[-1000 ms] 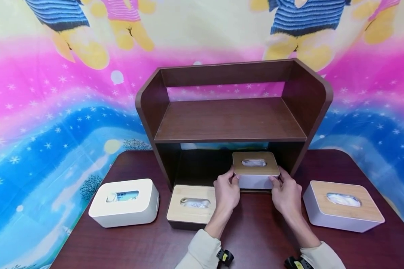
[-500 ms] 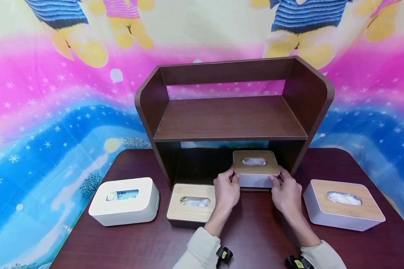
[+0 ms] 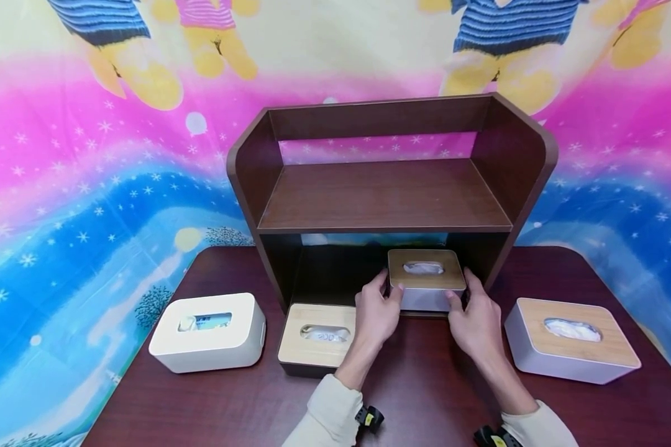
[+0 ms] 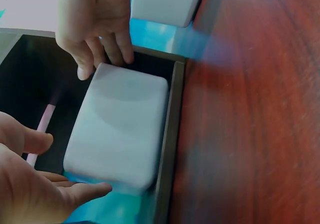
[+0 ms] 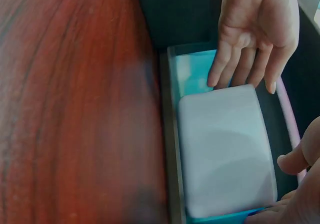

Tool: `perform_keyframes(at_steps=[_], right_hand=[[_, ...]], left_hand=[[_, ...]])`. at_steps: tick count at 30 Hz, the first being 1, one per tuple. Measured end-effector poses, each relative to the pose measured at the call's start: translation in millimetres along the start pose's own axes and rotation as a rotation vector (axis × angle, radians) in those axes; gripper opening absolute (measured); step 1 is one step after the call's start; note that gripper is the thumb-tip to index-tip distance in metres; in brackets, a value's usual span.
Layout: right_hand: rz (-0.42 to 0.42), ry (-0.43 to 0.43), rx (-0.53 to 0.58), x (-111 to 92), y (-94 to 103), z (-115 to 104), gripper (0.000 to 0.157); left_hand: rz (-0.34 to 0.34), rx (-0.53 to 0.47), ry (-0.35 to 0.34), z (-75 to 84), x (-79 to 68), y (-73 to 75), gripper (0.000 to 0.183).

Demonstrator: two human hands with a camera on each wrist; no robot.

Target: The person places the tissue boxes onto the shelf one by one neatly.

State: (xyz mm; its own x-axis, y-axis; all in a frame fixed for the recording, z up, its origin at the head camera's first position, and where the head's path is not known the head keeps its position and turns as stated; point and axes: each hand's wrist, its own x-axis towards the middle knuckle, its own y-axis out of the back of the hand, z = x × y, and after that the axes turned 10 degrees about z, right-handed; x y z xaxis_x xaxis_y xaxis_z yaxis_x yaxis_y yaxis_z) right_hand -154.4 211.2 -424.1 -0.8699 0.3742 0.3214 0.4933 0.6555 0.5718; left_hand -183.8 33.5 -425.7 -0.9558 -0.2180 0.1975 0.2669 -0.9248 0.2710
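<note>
Head view: wood-lidded tissue box [image 3: 427, 283] in bookshelf's [image 3: 386, 194] lower bay, R side. Left grip [image 3: 376, 313] and right grip [image 3: 475, 320] flank it, loose, not clasping. Prob. light, stiff, a bit slippery.

L wrist view: thumb off box; hold by end walls, lid may lift.

R wrist view: thumb likewise clear.

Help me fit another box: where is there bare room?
Bare: upper shelf, between side panels; lower compartment, left of the left hand; table between the forearms. Crowded: around the brown-topped box, between left hand and right hand.
</note>
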Motion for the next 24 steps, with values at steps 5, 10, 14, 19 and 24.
perform_keyframes(at_steps=[5, 10, 14, 19, 24], right_hand=[[0.020, 0.093, 0.010, -5.0, 8.4, -14.6, 0.070], [0.012, 0.149, 0.014, -12.5, 16.4, -29.2, 0.079], [-0.038, 0.168, 0.014, -20.6, 20.3, -37.6, 0.084], [-0.076, 0.178, 0.018, -29.2, 20.6, -43.9, 0.084], [-0.103, 0.197, 0.040, -36.7, 18.6, -47.9, 0.084]], left_hand=[[-0.049, -0.012, -0.006, 8.1, 3.6, 16.7, 0.059], [-0.076, 0.034, -0.059, 11.1, 7.4, 39.7, 0.062], [-0.076, 0.064, -0.090, 9.6, 9.2, 59.8, 0.063], [-0.074, 0.085, -0.099, 5.9, 9.1, 82.0, 0.067], [-0.077, 0.135, -0.151, -0.2, 8.5, 100.7, 0.069]])
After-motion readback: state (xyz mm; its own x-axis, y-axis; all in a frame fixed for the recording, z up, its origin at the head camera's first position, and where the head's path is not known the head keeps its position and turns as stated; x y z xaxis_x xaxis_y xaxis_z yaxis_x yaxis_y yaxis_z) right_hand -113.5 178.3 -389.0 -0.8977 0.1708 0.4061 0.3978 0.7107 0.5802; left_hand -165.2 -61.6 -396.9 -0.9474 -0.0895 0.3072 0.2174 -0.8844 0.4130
